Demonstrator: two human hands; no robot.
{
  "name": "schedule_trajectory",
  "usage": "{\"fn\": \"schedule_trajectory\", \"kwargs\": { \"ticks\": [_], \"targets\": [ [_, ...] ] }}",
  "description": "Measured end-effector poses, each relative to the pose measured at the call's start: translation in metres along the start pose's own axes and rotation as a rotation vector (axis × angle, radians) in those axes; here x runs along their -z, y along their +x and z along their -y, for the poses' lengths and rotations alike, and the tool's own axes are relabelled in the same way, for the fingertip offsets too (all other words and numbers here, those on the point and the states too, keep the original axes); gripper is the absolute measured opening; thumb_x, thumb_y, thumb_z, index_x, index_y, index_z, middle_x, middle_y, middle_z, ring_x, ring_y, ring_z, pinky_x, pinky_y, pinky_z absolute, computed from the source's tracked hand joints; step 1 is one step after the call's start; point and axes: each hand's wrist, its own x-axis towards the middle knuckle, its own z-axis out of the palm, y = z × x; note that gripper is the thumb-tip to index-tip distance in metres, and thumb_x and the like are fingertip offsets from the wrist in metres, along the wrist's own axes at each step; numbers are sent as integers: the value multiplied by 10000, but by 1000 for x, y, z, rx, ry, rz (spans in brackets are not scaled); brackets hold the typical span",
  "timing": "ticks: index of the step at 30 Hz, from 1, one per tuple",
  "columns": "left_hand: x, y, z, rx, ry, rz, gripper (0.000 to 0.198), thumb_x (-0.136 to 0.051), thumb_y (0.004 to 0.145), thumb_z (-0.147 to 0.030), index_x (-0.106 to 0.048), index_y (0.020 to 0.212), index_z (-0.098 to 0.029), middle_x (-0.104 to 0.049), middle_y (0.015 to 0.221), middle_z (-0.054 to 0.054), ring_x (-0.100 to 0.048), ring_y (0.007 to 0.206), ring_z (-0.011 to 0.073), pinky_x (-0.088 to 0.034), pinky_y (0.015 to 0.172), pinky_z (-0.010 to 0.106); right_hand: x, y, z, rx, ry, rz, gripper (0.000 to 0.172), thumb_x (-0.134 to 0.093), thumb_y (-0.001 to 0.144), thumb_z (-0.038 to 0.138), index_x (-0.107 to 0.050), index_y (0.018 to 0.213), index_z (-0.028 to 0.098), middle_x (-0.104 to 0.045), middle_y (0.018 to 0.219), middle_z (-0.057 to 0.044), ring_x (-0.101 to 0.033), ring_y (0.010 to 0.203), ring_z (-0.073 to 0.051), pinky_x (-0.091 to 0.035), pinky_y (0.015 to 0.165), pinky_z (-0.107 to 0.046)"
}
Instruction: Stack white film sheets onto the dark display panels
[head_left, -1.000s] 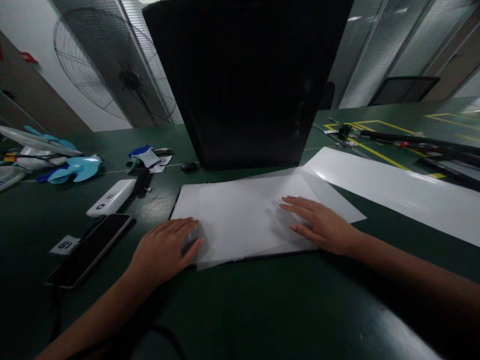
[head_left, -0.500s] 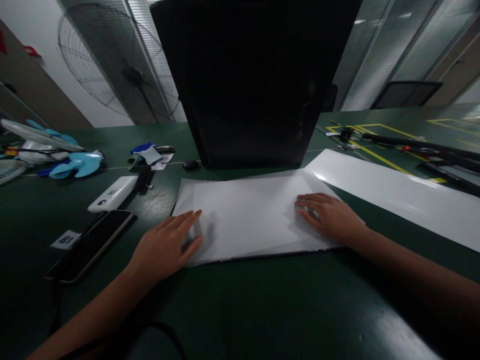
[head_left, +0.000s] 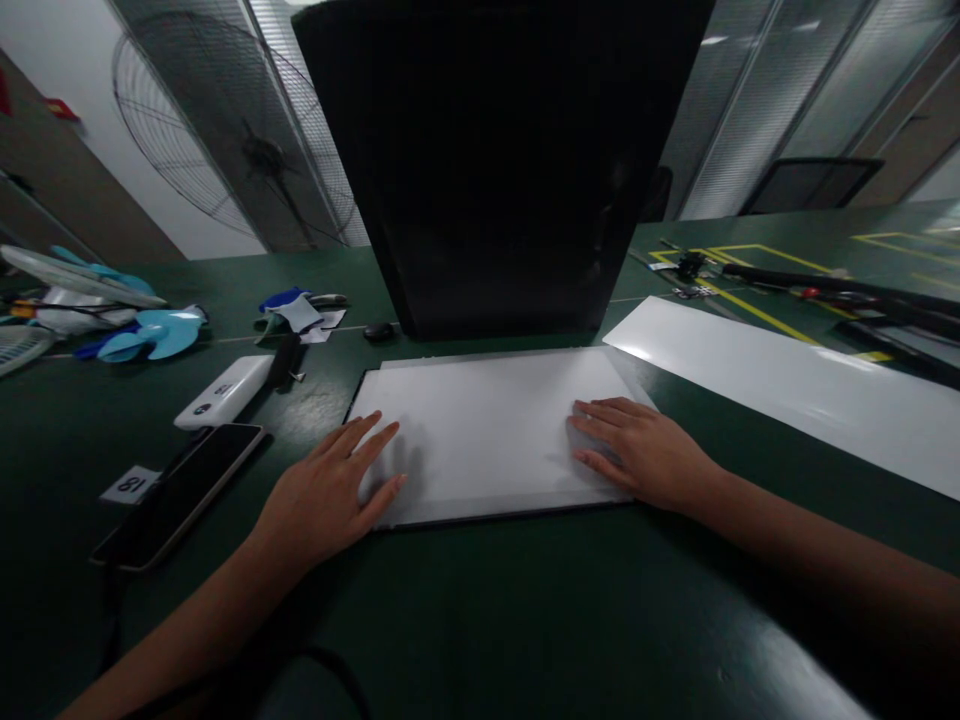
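White translucent sheets (head_left: 480, 430) lie stacked on the green table, with a dark edge showing beneath them at the front and left. My left hand (head_left: 322, 490) rests at the stack's left edge, fingers spread and thumb on the top sheet. Over the right edge lies my right hand (head_left: 637, 450), its fingers stretched out across the sheet towards the middle. Both hands are open and grip nothing. How many sheets there are, and what the dark layer below is, I cannot make out.
Behind the stack stands a large black panel (head_left: 502, 180). A long glossy white sheet (head_left: 787, 390) lies at right. On the left are a phone (head_left: 184, 495), a white power bank (head_left: 225, 390), a small black mouse (head_left: 379, 331) and a blue fan blade (head_left: 154, 335).
My right hand has shifted left and slightly nearer. The white sheets, skewed before, now lie more squarely on each other, their right side drawn inward. My left hand has barely moved.
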Motion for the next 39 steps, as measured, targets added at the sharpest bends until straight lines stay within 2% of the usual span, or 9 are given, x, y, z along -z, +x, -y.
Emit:
{"fn": "schedule_trajectory", "kwargs": {
  "ticks": [6,14,23,29,39],
  "targets": [
    [-2,-1,1,3,14,10,723,-403,1046,-634,-618,1568,-184,-542,1668,176,-531,1528,418,-545,1159,642,2,-1,4,50,-9,-1,603,-433,1100,567,-678,1506,195,-627,1543,-151,-654,1338,-377,-573,1110,-637],
    [0,2,-1,26,-10,31,735,-409,1034,-640,-647,1538,-161,-590,1624,185,-581,1484,413,-491,1215,638,2,-2,3,37,6,29,654,-430,1089,622,-650,1535,197,-605,1567,-158,-632,1360,-397,-554,1109,-675],
    [-5,1,4,64,12,31,732,-407,1038,-643,-642,1543,-168,-565,1646,188,-523,1533,427,-447,1241,653,0,-3,3,37,36,11,624,-486,1072,624,-651,1531,235,-608,1572,-122,-625,1372,-379,-549,1131,-643],
    [-5,2,3,93,25,91,750,-384,1038,-651,-642,1543,-160,-584,1632,179,-535,1526,418,-437,1254,633,1,-4,5,49,48,3,603,-512,1064,608,-669,1509,233,-622,1551,-138,-641,1351,-379,-569,1107,-628],
    [-1,3,2,109,38,95,711,-387,1036,-638,-696,1476,-172,-638,1581,167,-602,1463,407,-489,1212,623,3,-4,8,63,62,12,622,-517,1062,611,-663,1522,218,-612,1554,-165,-630,1369,-400,-557,1114,-662]
  ]
}}
